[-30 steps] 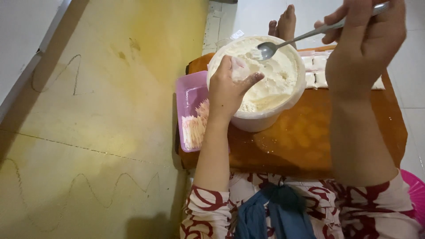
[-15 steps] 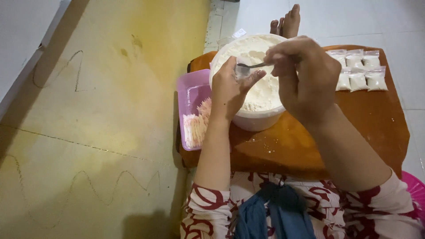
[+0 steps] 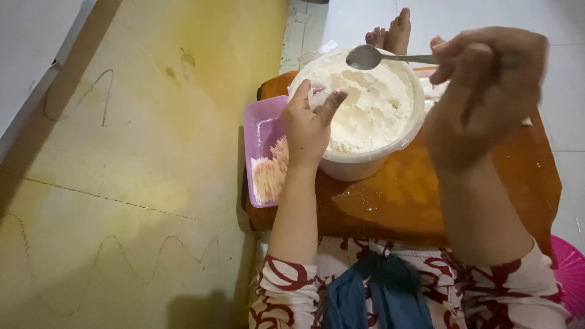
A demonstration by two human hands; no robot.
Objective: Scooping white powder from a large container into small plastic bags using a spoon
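The right hand (image 3: 487,91), in the upper right of the frame, is closed around the handle of a metal spoon (image 3: 365,56); the bowl of the spoon looks empty and hangs above the flour at the top centre. The left hand (image 3: 308,128), mid-frame, is pinched on something small and pale at its dusty fingertips, a little clear bag as far as I can tell, held at the near rim of the white bucket (image 3: 365,161).

The flour (image 3: 365,103) fills that bucket nearly to the brim; I'd judge it loose and light, quick to spill or puff off a tilted spoon, so the spoon wants holding level by the far end of its handle. The bag would be thin, limp and slippery with powder; best taken by its mouth.

The bucket stands on a low orange-brown table (image 3: 414,195); a pink tray (image 3: 262,152) sits just beside it at the left, with pale stuff in it that I cannot make out; bare feet (image 3: 393,33) show beyond.
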